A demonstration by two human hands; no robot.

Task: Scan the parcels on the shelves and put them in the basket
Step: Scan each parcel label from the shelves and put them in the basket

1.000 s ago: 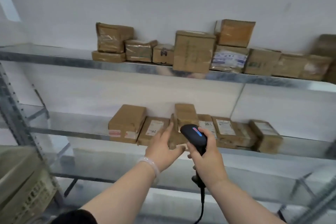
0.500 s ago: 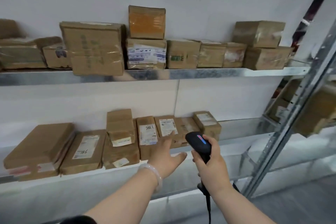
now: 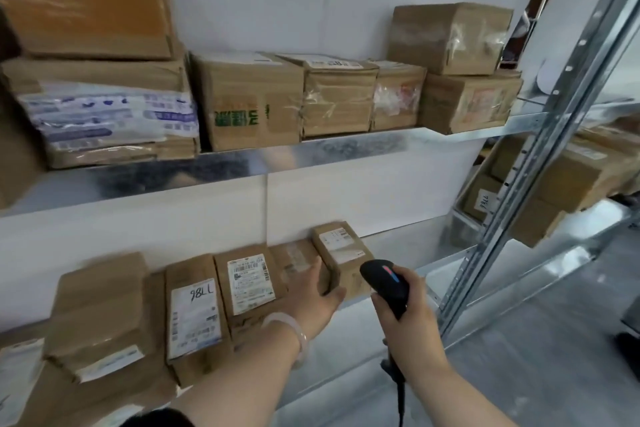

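Brown cardboard parcels, taped and creased, fill two galvanised metal shelves against a white wall. On the lower shelf (image 3: 408, 274) a row lies flat with white shipping labels facing up: one parcel hand-marked in black (image 3: 194, 315), a second with a printed barcode label (image 3: 250, 282), a plain one (image 3: 294, 262) partly behind the hand, and an end parcel (image 3: 341, 255) at the right of the row carrying two small labels on its top face. The left hand (image 3: 317, 300), a pale bangle (image 3: 291, 329) on its wrist, reaches to the end parcel; its grip is open, fingers against the parcel's left side and thumb at the lower front corner, the box not lifted. The right hand (image 3: 408, 326) is closed around a black handheld scanner (image 3: 384, 282), head pointing toward the end parcel, a red and blue light strip on top, its cable (image 3: 400, 395) hanging below. The upper shelf (image 3: 346, 149) carries larger boxes, some stacked two high, one with green print (image 3: 247, 104).
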